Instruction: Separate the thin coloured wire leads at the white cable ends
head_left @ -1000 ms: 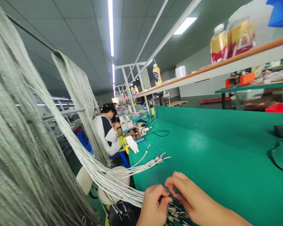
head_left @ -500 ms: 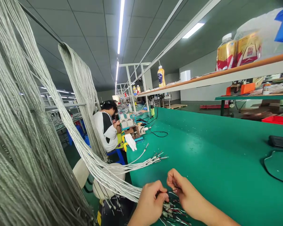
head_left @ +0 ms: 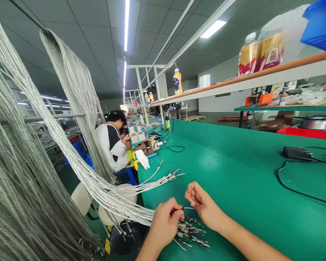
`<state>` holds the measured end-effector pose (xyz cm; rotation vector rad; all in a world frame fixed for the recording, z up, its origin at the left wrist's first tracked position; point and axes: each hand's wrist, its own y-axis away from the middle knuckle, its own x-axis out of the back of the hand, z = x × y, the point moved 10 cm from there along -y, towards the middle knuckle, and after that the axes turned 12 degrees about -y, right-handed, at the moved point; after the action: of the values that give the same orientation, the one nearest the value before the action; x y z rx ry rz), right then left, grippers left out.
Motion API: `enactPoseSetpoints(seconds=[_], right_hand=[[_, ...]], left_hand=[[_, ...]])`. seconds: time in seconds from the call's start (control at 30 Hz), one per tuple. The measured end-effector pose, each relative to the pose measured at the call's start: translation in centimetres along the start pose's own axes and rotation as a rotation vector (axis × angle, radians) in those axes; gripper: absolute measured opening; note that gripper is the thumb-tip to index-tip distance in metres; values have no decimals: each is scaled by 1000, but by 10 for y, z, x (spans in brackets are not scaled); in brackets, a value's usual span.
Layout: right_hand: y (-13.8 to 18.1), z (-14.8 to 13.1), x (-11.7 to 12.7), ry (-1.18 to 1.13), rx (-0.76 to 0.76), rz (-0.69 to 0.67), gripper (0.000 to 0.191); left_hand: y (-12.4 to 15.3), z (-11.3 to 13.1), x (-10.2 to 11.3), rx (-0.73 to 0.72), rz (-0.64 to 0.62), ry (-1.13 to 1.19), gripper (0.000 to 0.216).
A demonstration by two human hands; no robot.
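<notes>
My left hand (head_left: 167, 221) is closed in a pinch on a cable, near its end, above the green table. Close by on the right, my right hand (head_left: 198, 201) pinches thin wires coming out of that cable; a dark strand and a pale one span the small gap between the hands. Under and beside my left hand lies a bunch of stripped cable ends (head_left: 188, 232) with red, white and black wires fanned out. Braided silvery cables (head_left: 125, 203) run from there up to the left. A second group of cable ends (head_left: 170, 177) rests farther back on the table.
Thick hanks of cable (head_left: 73, 79) hang from a rail at left. A co-worker (head_left: 112, 145) sits beyond them, near a small machine (head_left: 142, 141) and a white glove (head_left: 142, 159). A black adapter (head_left: 297, 153) with cords lies at right on the green table (head_left: 247, 195). Bottles (head_left: 249, 54) stand on the shelf.
The view has turned slightly to the right, so everything sits farther left. My hands keep their pinch; the wires between them show more clearly, with a pale strand now visible.
</notes>
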<state>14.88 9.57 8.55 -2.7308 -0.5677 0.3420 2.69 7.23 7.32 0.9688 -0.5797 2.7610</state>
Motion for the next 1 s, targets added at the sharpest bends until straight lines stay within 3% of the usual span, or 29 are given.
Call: enactPoseSetpoints(seconds=[0.17, 0.37, 0.43, 0.6, 0.77, 1.0], right_hand=[[-8, 4, 17, -79, 32, 50, 27], [-8, -2, 73, -32, 82, 267, 29], [-6, -2, 68, 2, 27, 190, 35], [2, -7, 24, 44, -34, -60, 36], [3, 5, 7, 194, -31, -117, 36], [0, 20, 10, 283, -81, -87, 33]], left_hand=[[-4, -5, -1, 20, 3, 3, 10], [-7, -7, 1, 46, 19, 19, 11], [-7, -7, 0, 49, 12, 18, 11], [-6, -8, -3, 31, -16, 20, 15], [-6, -9, -3, 11, -4, 23, 15], [-5, 2, 3, 5, 5, 7, 14]])
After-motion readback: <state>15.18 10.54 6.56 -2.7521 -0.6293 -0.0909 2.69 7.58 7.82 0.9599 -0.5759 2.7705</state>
